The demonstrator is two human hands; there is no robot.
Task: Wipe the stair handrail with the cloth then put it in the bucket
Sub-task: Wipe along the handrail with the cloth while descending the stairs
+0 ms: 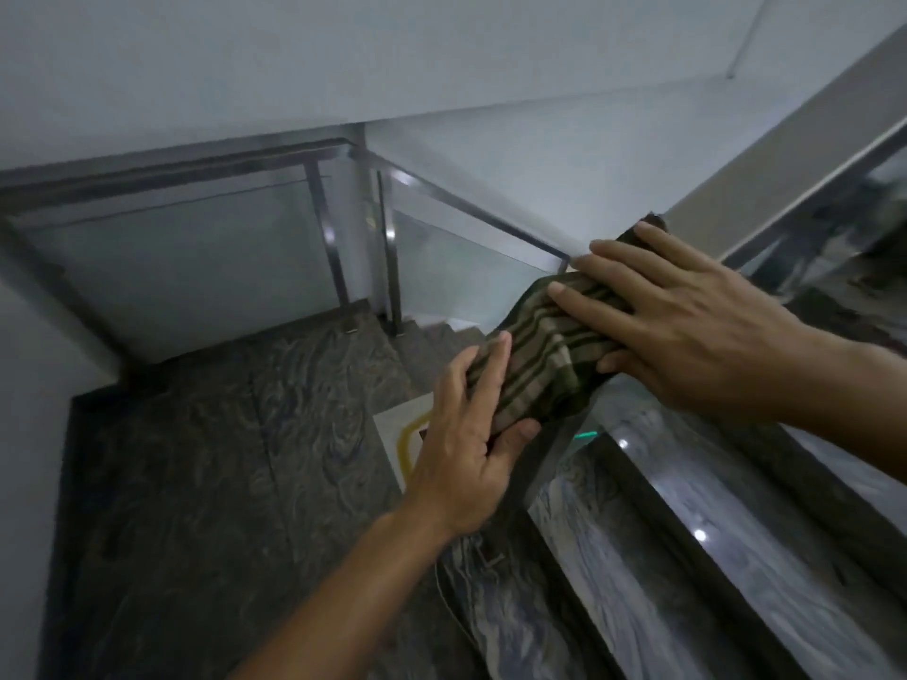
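A dim stairwell: a dark, swirl-veined stone landing (206, 483) below, pale walls (441, 56) above, and glass panels (196, 257) framed by metal posts (329, 238) round the turn. The handrail (765, 512), glossy and catching small light spots, runs down from the lower right toward the middle.

A striped green-and-tan cloth (535, 350) is draped over the rail. The right hand (687, 326) lies flat on top of it, fingers spread and pressing. The left hand (471, 449) pinches the cloth's lower end between thumb and fingers.

The rail under the cloth is covered. Below the left hand a pale shape with a yellow curve (407, 444) shows, mostly blocked; I cannot tell what it is. The steps (441, 336) going down are partly hidden, and the far right is blurred.
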